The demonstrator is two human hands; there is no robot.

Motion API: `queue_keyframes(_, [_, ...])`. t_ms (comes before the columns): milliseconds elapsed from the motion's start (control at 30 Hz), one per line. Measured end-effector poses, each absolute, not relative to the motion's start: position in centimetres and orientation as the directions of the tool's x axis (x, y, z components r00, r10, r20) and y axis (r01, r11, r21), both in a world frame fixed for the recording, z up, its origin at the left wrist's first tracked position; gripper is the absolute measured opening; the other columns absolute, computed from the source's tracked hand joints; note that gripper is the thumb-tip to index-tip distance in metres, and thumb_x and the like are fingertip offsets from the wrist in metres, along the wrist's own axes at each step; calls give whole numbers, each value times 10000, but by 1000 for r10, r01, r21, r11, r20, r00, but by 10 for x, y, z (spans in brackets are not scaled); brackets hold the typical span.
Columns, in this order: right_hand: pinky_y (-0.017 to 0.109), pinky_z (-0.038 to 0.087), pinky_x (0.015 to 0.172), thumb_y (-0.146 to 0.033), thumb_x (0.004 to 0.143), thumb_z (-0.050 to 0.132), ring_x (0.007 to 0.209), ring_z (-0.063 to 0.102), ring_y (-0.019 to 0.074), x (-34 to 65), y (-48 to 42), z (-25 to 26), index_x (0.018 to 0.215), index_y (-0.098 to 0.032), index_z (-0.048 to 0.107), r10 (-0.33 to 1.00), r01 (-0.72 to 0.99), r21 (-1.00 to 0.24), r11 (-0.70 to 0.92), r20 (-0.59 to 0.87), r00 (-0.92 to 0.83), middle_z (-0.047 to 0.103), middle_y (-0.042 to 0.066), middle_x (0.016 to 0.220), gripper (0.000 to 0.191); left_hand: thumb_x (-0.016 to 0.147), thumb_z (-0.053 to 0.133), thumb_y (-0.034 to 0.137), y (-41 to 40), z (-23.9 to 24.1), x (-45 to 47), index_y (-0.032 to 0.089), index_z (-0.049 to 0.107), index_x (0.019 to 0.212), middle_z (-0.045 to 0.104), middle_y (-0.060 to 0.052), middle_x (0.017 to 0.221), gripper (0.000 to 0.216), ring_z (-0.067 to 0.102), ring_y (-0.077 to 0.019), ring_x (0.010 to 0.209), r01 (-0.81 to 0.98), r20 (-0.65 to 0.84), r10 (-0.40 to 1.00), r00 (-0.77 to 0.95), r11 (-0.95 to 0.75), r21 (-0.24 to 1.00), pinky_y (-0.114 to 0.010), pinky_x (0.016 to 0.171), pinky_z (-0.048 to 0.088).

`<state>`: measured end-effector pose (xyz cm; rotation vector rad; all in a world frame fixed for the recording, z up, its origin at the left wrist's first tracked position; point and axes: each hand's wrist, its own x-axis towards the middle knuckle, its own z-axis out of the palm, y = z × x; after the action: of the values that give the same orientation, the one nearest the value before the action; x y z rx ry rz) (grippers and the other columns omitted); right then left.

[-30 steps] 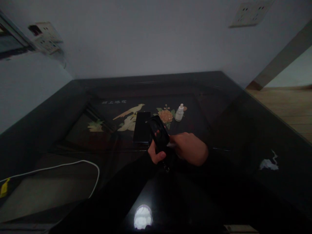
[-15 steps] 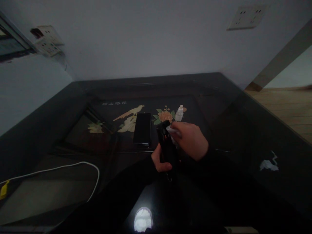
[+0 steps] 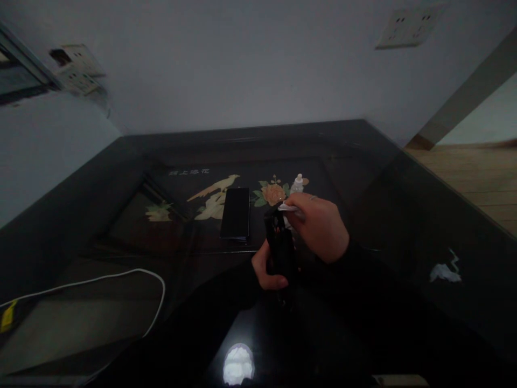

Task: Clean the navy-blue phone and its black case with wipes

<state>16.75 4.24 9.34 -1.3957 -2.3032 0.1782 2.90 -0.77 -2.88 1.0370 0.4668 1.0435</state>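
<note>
My left hand (image 3: pixel 266 269) is wrapped round the lower end of a black device (image 3: pixel 279 245) with small red marks on it, held upright over the dark table (image 3: pixel 404 215). My right hand (image 3: pixel 319 223) is closed on a small white wipe (image 3: pixel 287 207) pressed against the top of that device. A black phone (image 3: pixel 235 213) lies flat on the table just to the left of my hands. A small white dropper bottle (image 3: pixel 298 184) stands behind my right hand, partly hidden by it.
A white cable (image 3: pixel 121 280) loops across the table at the left, with a yellow tag (image 3: pixel 6 318) at its end. A crumpled white scrap (image 3: pixel 444 269) lies at the right. Wall sockets (image 3: pixel 407 27) sit above. A bright reflection (image 3: pixel 238 364) shows near the front edge.
The black device has turned from tilted to more upright. My right hand has risen from beside it to its top end, with the white wipe on it.
</note>
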Motion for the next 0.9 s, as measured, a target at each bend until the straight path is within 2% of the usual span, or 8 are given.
queue_keyframes(133, [257, 346, 600, -138, 805, 476, 696, 584, 166, 169, 40, 96, 833, -168, 596, 869, 826, -271, 494, 155, -469, 636, 35, 763, 127, 510, 775, 452, -7, -32, 29, 271, 364, 1190, 517, -73, 1037, 815, 607, -207, 794, -448, 103, 875, 474, 139, 883, -418, 728, 506])
queue_keyframes(300, [258, 354, 629, -156, 832, 459, 745, 587, 170, 168, 39, 101, 860, -172, 593, 877, 832, -291, 472, 254, -409, 632, 36, 787, 138, 474, 796, 424, -6, -33, 29, 261, 410, 1150, 519, -57, 1009, 795, 600, -203, 802, -472, 153, 858, 491, 114, 874, -390, 703, 515])
queue_keyframes(467, [258, 341, 600, -138, 815, 469, 712, 596, 175, 169, 39, 101, 832, -167, 591, 864, 831, -238, 503, 118, -489, 648, 44, 787, 126, 565, 757, 420, -7, -31, 27, 285, 328, 1237, 505, -90, 1116, 809, 619, -220, 842, -438, 129, 841, 525, 137, 889, -449, 774, 498])
queue_keyframes(567, [253, 350, 620, -161, 840, 456, 734, 592, 168, 169, 39, 100, 849, -172, 589, 866, 825, -274, 495, 241, -439, 640, 39, 792, 134, 463, 786, 490, -7, -37, 30, 272, 309, 1263, 513, -103, 1112, 957, 620, -226, 812, -440, 100, 874, 475, 138, 888, -442, 732, 513])
queue_keyframes(633, [252, 356, 628, -162, 838, 464, 741, 592, 168, 169, 40, 100, 861, -168, 591, 871, 832, -275, 481, 261, -417, 637, 41, 789, 129, 433, 792, 501, -7, -40, 31, 271, 324, 1256, 510, -93, 1097, 974, 619, -217, 791, -461, 109, 884, 454, 129, 878, -423, 706, 523])
queue_keyframes(767, [252, 361, 611, -138, 800, 509, 736, 610, 177, 171, 40, 101, 843, -168, 603, 868, 837, -236, 494, 84, -489, 659, 43, 793, 108, 587, 743, 420, -7, -38, 28, 273, 352, 1244, 505, -86, 1093, 779, 621, -202, 804, -495, 180, 853, 489, 102, 863, -420, 730, 516])
queue_keyframes(833, [253, 369, 613, -156, 802, 522, 736, 618, 178, 175, 41, 102, 825, -175, 611, 859, 823, -247, 512, 135, -494, 667, 37, 794, 94, 620, 720, 410, -6, -36, 27, 271, 340, 1249, 496, -94, 1108, 748, 607, -223, 862, -547, 213, 849, 483, 103, 831, -435, 730, 516])
queue_keyframes(900, [254, 383, 630, -181, 808, 534, 752, 620, 178, 179, 43, 103, 840, -182, 617, 833, 801, -260, 539, 302, -463, 673, 33, 816, 89, 617, 699, 472, -7, -35, 28, 284, 264, 1291, 483, -106, 1138, 824, 573, -260, 943, -612, 187, 865, 465, 162, 774, -460, 713, 517])
